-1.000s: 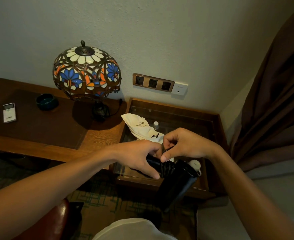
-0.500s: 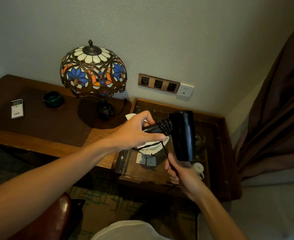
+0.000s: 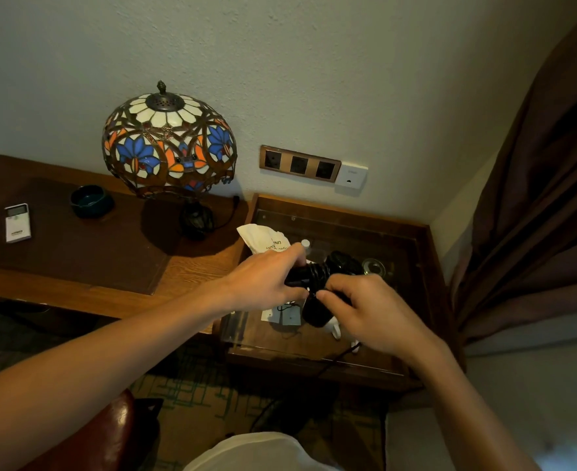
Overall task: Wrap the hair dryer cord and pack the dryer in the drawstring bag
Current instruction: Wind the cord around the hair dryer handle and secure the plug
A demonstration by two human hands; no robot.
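A black hair dryer (image 3: 339, 265) hangs over the glass-topped side table (image 3: 412, 287), its handle wound with several turns of black cord (image 3: 316, 275). My left hand (image 3: 263, 283) grips the handle from the left. My right hand (image 3: 365, 309) pinches the cord just below the wound part, covering most of the dryer's lower body. The loose end of the cord trails off the table's front edge toward the floor. The white drawstring bag (image 3: 263, 237) lies crumpled on the glass behind my left hand, partly hidden by it.
A stained-glass lamp (image 3: 169, 144) stands on the wooden desk (image 3: 76, 266) to the left, with a dark bowl (image 3: 91, 201) and a white remote (image 3: 17, 223). Wall sockets (image 3: 300, 163) sit above the table. A brown curtain (image 3: 535, 198) hangs at right. A red chair (image 3: 110, 433) is below left.
My right hand has risen from below the dryer up to the handle, bringing the cord with it. The dryer has tilted and dropped a little. My left hand keeps its grip.
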